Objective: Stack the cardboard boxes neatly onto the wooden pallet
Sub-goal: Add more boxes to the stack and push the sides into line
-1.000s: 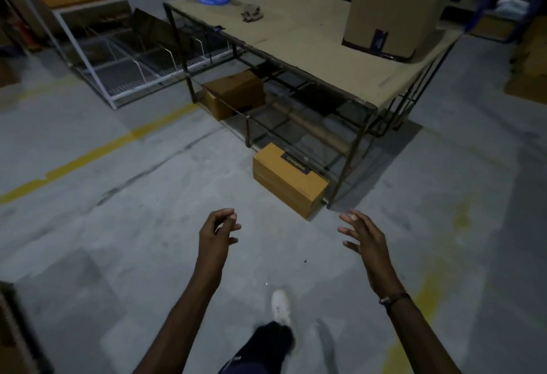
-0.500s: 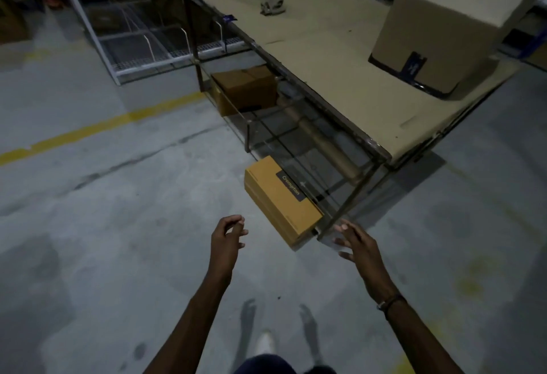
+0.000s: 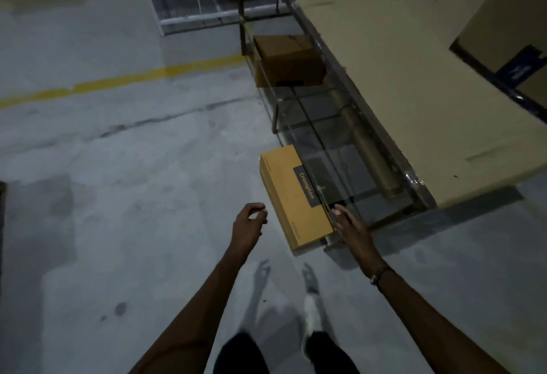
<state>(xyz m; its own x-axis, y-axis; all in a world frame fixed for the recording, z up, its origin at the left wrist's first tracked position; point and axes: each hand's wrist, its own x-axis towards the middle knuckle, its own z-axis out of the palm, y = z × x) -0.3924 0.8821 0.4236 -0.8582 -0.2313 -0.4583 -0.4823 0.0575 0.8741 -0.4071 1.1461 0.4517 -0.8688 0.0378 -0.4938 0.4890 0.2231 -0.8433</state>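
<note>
A long metal-framed table (image 3: 384,56) topped with cardboard sheeting runs along the right over a grey concrete floor (image 3: 118,196) crossed by a yellow line (image 3: 124,80), and a big cardboard box (image 3: 509,18) sits on the table's far right edge. A brown box (image 3: 288,58) rests under the table, and nearer, the flat yellow "Crompton" box (image 3: 291,199) lies on the floor, partly tucked under the table's lower rail. The right hand (image 3: 350,225) reaches with straight, relaxed fingers to the box's right side, contact unclear, while the left hand (image 3: 247,222) hovers just left of it, fingers loosely curled and holding nothing.
</note>
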